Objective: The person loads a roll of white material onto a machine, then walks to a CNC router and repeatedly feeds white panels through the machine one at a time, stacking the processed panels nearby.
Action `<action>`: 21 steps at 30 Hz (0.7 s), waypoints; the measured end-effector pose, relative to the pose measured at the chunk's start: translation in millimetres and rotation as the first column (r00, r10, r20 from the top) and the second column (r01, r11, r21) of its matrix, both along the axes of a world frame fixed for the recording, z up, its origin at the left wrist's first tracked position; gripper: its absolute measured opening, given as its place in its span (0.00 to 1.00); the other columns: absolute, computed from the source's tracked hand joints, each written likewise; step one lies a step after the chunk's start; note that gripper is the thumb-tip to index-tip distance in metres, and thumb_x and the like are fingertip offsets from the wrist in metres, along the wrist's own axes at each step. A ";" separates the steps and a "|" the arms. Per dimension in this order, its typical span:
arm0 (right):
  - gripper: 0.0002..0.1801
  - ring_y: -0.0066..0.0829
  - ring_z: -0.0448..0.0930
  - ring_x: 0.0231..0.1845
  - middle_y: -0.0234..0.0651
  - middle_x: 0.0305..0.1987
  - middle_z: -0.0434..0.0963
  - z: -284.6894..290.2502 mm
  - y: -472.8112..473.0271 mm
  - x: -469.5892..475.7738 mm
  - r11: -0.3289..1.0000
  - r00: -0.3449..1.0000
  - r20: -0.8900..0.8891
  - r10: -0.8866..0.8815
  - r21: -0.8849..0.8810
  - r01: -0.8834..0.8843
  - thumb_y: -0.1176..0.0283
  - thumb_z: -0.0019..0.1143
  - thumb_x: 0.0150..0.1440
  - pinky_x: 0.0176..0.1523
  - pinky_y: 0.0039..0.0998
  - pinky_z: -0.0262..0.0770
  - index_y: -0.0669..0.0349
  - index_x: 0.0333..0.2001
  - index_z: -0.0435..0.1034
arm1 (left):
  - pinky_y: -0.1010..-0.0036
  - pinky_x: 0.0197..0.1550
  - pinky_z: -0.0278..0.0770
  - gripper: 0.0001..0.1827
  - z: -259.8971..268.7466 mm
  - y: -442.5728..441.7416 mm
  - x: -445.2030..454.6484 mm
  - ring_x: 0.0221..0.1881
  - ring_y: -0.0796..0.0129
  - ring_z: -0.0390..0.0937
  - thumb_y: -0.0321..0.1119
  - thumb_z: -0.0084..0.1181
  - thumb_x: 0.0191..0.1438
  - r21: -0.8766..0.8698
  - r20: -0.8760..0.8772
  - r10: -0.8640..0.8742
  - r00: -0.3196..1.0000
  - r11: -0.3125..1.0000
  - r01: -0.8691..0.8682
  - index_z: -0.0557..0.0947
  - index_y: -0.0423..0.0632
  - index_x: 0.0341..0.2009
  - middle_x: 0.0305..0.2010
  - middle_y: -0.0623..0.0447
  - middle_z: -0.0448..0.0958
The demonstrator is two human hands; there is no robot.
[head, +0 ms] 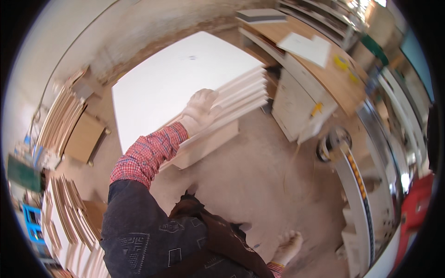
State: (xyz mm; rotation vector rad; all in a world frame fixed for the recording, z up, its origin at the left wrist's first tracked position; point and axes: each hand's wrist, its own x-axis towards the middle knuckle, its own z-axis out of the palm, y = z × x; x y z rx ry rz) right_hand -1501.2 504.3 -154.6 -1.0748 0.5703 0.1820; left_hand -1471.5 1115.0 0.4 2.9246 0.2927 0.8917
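Observation:
My left hand (200, 110), in a pale glove, reaches forward to the front edge of a stack of white panels. It touches the edge of the top white panel (174, 73); blur hides whether the fingers grip it. Below that panel, the stacked panel edges (243, 92) fan out unevenly at the right. A pale block or box (212, 144) shows beneath the stack. My right hand (289, 245), also gloved, hangs low by my side over the floor. Its fingers are loosely bent and apart, with nothing in them.
A wood-topped bench (313, 59) at the right carries a white sheet (306, 48) and a yellow tape roll (340, 62). Stacked boards (59, 118) lean at the left, with more panels (69, 226) nearer me. Machinery with an orange-and-black strip (358, 177) stands on the right.

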 end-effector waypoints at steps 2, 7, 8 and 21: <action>0.17 0.34 0.85 0.40 0.35 0.47 0.82 9.1 97.1 -0.5 0.964 0.967 0.014 0.254 -0.080 -0.252 0.61 0.58 0.73 0.36 0.38 0.87 0.57 0.59 0.73 | 0.46 0.74 0.69 0.29 -7.8 98.6 -49.2 0.70 0.37 0.72 0.46 0.60 0.67 0.086 -0.113 0.206 0.972 0.977 -0.197 0.78 0.40 0.66 0.67 0.34 0.76; 0.17 0.34 0.86 0.40 0.42 0.46 0.82 48.6 300.1 -10.4 0.739 0.787 -0.005 0.617 -0.340 -0.581 0.63 0.55 0.75 0.36 0.35 0.88 0.64 0.59 0.72 | 0.46 0.74 0.68 0.26 -36.9 310.3 -162.9 0.70 0.40 0.73 0.49 0.53 0.70 -0.063 -0.308 0.604 0.735 0.758 -0.649 0.80 0.43 0.63 0.67 0.38 0.78; 0.17 0.34 0.87 0.41 0.42 0.46 0.83 58.0 335.0 -16.6 0.675 0.732 0.000 0.682 -0.388 -0.628 0.63 0.54 0.76 0.37 0.35 0.88 0.65 0.59 0.72 | 0.46 0.74 0.68 0.26 -43.6 344.1 -186.2 0.70 0.41 0.73 0.49 0.52 0.71 -0.032 -0.319 0.643 0.696 0.727 -0.686 0.80 0.45 0.63 0.66 0.38 0.78; 0.25 0.28 0.89 0.51 0.41 0.54 0.86 122.7 557.6 -49.7 0.312 0.447 -0.155 0.881 -0.520 -0.795 0.58 0.59 0.77 0.49 0.29 0.88 0.63 0.68 0.71 | 0.54 0.81 0.65 0.38 -116.2 662.5 -236.8 0.78 0.44 0.72 0.59 0.53 0.71 -0.245 -0.196 0.733 0.652 0.607 -0.756 0.78 0.42 0.74 0.78 0.37 0.74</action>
